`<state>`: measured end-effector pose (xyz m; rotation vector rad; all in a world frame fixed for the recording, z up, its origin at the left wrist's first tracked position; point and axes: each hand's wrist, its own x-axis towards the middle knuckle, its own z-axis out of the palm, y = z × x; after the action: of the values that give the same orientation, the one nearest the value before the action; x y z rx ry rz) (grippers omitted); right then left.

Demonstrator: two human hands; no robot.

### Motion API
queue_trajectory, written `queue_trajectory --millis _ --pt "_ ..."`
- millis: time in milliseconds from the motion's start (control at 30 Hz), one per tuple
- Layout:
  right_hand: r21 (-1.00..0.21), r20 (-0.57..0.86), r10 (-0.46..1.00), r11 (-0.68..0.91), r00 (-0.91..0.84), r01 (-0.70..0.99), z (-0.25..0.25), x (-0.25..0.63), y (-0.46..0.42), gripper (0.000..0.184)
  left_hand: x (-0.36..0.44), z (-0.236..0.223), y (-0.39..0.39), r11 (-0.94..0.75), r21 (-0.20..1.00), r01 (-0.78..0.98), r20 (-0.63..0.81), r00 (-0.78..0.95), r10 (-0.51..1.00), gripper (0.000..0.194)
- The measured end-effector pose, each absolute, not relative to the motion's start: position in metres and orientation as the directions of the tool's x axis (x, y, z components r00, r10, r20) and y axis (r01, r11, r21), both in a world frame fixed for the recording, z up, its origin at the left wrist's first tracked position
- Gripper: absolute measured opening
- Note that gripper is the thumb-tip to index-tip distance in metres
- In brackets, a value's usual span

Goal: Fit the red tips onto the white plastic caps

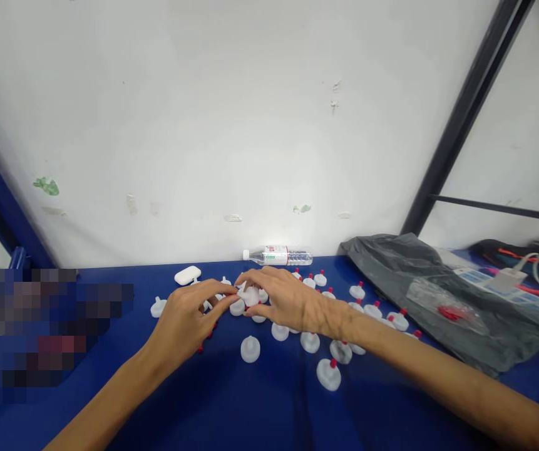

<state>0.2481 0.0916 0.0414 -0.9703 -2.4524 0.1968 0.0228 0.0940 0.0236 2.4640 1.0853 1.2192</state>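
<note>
My right hand (pixel 278 297) is closed around a white round plastic nozzle cap (pixel 251 295), which is tilted with its narrow spout toward the left. Thumb and fingertips of my left hand (pixel 191 310) pinch together right at that spout; whatever is between them is too small to make out. Small red tips (pixel 200 348) lie on the table just below my left hand. A bare white nozzle cap (pixel 250 349) stands nearer to me. To the right, several more wear red tips, such as the red-tipped nozzle cap (pixel 328 374). My hands hide some of the pieces behind them.
On the blue table (pixel 231 407), a clear bottle (pixel 278 255) lies against the wall. A white rounded case (pixel 187 275) rests at the back left. Grey plastic sheeting (pixel 438 300) carries a clear bag of red pieces (pixel 450 311) at right. A charger with cable (pixel 508 279) sits beyond.
</note>
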Motion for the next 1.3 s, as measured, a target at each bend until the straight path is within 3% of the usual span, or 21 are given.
queue_trajectory --millis 200,333,467,633,800,1033,1300 --pt "-0.325 0.404 0.674 0.738 -0.618 0.592 0.047 0.244 0.084 0.043 0.024 0.029 0.092 -0.677 0.56 0.477 0.575 0.364 0.732 0.015" --pt "-0.341 0.422 0.631 0.776 -0.651 0.531 0.052 0.247 0.082 0.047 0.022 0.037 0.091 -0.603 0.699 0.385 0.502 0.337 0.796 0.02" --pt "-0.152 0.427 0.461 0.884 -0.778 0.441 0.047 0.252 0.09 0.046 0.016 0.042 0.095 -0.493 0.832 0.253 0.368 0.414 0.833 0.015" --pt "0.087 0.359 0.336 0.917 -0.871 0.39 0.04 0.25 0.092 0.062 0.013 0.038 0.099 -0.376 0.904 0.201 0.243 0.481 0.842 0.008" --pt "0.254 0.314 0.315 0.881 -0.896 0.399 0.038 0.247 0.089 0.061 0.013 0.034 0.098 -0.312 0.931 0.188 0.169 0.535 0.828 0.004" --pt "0.373 0.352 0.253 0.845 -0.901 0.383 0.031 0.244 0.088 0.055 0.011 0.034 0.098 -0.343 0.918 0.197 0.186 0.551 0.814 0.014" --pt "0.286 0.343 0.318 0.861 -0.884 0.42 0.035 0.239 0.078 0.054 0.008 0.035 0.098 -0.461 0.85 0.256 0.275 0.53 0.802 0.015"
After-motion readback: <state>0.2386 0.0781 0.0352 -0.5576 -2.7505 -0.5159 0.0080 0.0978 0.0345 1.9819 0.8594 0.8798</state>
